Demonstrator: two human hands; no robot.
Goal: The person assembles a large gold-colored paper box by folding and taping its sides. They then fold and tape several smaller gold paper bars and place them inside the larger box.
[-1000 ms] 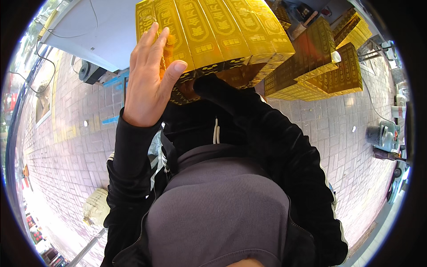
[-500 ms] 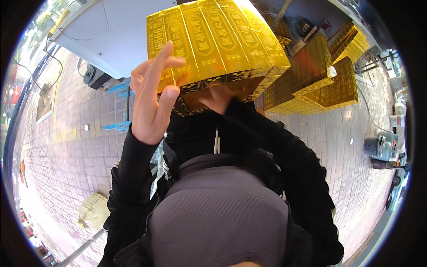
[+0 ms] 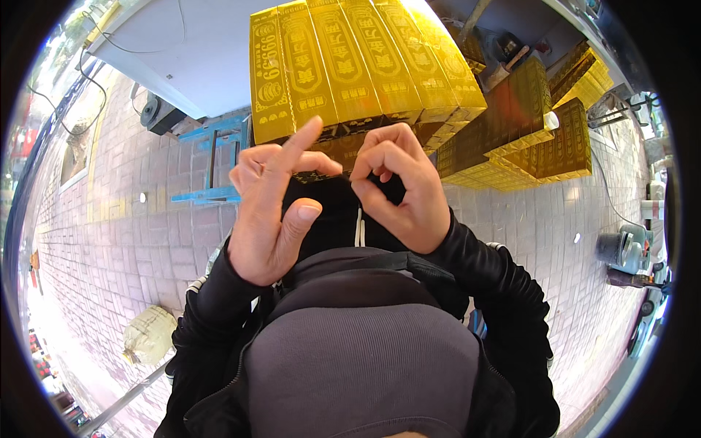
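A large gold box (image 3: 365,69), patterned and made up of several long panels or packs side by side, stands at the far side in front of my body. My left hand (image 3: 266,208) is just below its near left edge, fingers spread apart, with nothing seen in it. Close by on the right, my right hand (image 3: 409,190) is curled with thumb and forefinger pressed together, near the left hand's fingertips. Whether anything small is in that pinch I cannot make out. Both hands appear apart from the box, whose shaded near face is partly hidden behind them.
Further gold boxes (image 3: 529,117) are stacked at the right back. A blue metal frame (image 3: 213,157) stands left of the large box, near a white panel (image 3: 171,62) and a black device (image 3: 159,115). A pale sack (image 3: 150,336) sits at left; buckets (image 3: 624,248) stand far right.
My right hand has come out from the box's shaded near side and closed into a pinch. My left hand has moved down and right, away from the box face.
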